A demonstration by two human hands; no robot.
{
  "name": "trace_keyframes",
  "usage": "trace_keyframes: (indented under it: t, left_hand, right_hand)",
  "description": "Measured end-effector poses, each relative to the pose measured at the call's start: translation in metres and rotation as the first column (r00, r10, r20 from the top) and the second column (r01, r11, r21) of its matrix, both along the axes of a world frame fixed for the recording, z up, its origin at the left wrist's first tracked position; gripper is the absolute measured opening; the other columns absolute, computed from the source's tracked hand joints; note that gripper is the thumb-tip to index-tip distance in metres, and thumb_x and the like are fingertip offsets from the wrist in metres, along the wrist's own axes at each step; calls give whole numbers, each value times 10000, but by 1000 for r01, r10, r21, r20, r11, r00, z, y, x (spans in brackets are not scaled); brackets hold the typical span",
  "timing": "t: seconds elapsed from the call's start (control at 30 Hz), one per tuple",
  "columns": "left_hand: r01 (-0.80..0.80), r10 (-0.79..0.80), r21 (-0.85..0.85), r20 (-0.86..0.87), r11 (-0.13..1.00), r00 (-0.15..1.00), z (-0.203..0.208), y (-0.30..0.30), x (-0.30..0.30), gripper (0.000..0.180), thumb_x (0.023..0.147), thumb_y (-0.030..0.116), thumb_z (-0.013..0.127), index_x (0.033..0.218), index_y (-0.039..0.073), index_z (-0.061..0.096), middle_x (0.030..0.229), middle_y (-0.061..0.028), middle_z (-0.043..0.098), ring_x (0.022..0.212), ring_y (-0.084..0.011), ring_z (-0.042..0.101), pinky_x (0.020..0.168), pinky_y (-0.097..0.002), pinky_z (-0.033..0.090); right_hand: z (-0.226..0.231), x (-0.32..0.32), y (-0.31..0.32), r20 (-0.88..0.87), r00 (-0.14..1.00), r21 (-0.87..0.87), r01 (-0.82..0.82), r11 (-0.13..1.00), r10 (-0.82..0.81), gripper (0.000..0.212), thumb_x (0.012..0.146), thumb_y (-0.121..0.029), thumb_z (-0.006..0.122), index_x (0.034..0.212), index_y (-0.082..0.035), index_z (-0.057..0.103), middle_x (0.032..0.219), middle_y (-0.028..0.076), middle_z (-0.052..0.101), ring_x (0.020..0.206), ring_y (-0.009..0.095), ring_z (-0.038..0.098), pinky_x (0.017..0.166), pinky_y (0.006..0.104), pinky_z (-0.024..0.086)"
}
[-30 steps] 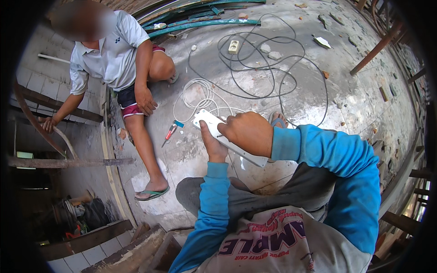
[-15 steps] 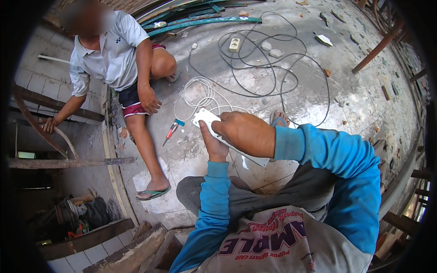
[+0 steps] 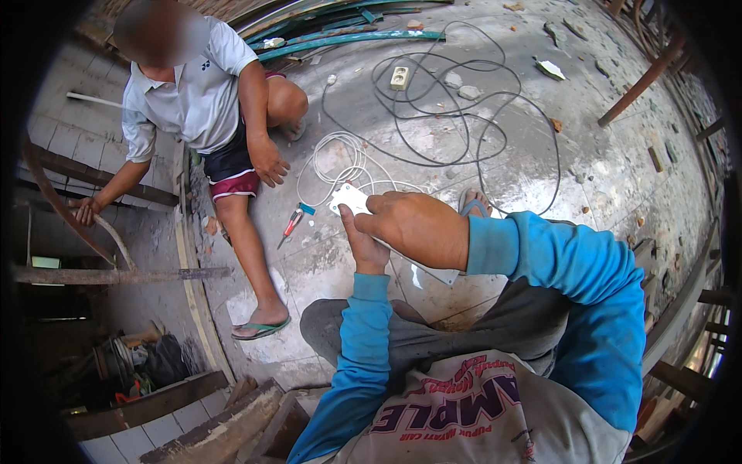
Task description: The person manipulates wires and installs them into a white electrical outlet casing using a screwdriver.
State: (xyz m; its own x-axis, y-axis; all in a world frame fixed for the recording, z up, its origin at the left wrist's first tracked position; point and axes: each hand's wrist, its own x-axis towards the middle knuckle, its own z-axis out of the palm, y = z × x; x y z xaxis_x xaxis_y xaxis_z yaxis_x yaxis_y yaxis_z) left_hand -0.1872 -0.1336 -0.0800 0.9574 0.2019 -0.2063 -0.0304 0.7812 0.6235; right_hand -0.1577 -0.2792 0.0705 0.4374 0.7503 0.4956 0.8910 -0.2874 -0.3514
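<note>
A long white power strip (image 3: 349, 199), with small screws at its corners, slants across my lap from upper left to lower right. My left hand (image 3: 366, 251) is closed round its near side, with the thumb along the edge. Over its middle lies my right hand (image 3: 423, 230), its fingers closed against the strip; whether they pinch something small is hidden. Just beyond the far end is a loose coil of white cable (image 3: 340, 158). A red-handled screwdriver (image 3: 291, 224) lies on the floor to the left, beside a small blue piece (image 3: 308, 209).
A person (image 3: 189, 93) sits at the left, one hand on a curved bar. Black cable (image 3: 495, 139) loops over the floor around a cream socket (image 3: 399, 78). Green metal lengths (image 3: 352, 40) lie at the back. Rubble and a slanted rusty pole (image 3: 641, 80) are at the right.
My right hand has shifted slightly on the power strip, covering a bit more of its far end. The seated person has leaned a little to the right.
</note>
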Motion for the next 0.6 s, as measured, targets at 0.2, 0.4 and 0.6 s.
trace_keyframes:
  t: [0.2,0.4,0.6]
  left_hand:
    - [-7,7,3,-70,1000,998,7,-2,-3,641,991,634,357,1506,252,339,1334,-26,525,1206,-199,526,1015,-377,439]
    - [-21,21,27,4,999,1000,17,-8,-2,654,990,629,369,1514,239,329,1361,-25,510,1221,-198,516,1011,-363,439]
    - [-8,9,59,-15,998,1000,14,-3,-4,645,1003,636,302,1527,261,293,1380,-37,490,1247,-221,506,1057,-408,417]
  right_hand:
    - [21,4,-2,-272,950,-360,49,932,-155,281,889,-162,631,1103,-26,508,744,185,651,705,385,674,600,460,528]
    - [20,2,-6,-172,985,-128,-52,990,30,250,887,-110,617,1101,-21,524,864,206,610,807,388,668,644,439,536]
    - [22,-1,-1,-302,949,-255,11,967,-91,237,836,-76,644,1046,-6,559,923,205,597,835,378,669,656,431,539]
